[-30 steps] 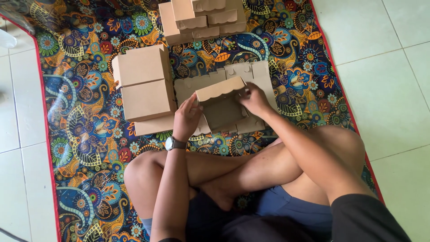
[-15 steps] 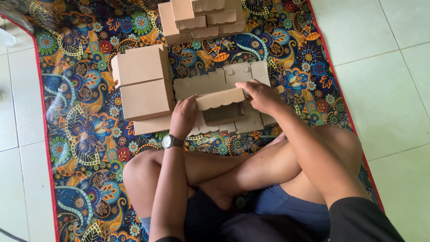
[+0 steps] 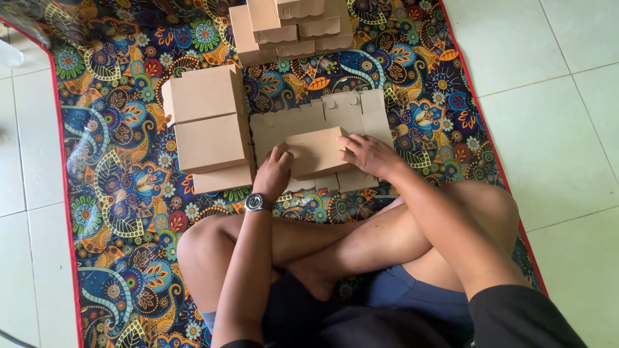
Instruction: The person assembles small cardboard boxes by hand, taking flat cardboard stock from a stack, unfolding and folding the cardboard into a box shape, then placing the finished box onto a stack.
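Seated cross-legged on a patterned floor mat (image 3: 97,193), knees nearest the camera. Just beyond the knees, a small brown cardboard box (image 3: 317,152), lid down, resting on a sheet of flat die-cut cardboard (image 3: 335,116). Left hand (image 3: 274,173), watch on the wrist, pressed flat with fingers spread against the near left corner of the small brown cardboard box; not clamped round it. Right hand (image 3: 367,153) spread open likewise, fingertips on its right edge. Contents not visible; closed top, nothing to be seen inside.

Left of that box, touching the flat sheet's edge, a stack of finished boxes (image 3: 207,129), all shut, interiors hidden. Farther off, beyond the flat sheet near the mat's far end, a pile of unfolded blanks (image 3: 293,27), overlapping and slightly fanned.

Likely trouble: uneven pressure from the two hands could pop a tab loose or crease the lid, cardboard being thin and springy. A shove leftward could nudge the finished stack askew. Soft mat underneath, so less firm backing than tile for pressing folds home.
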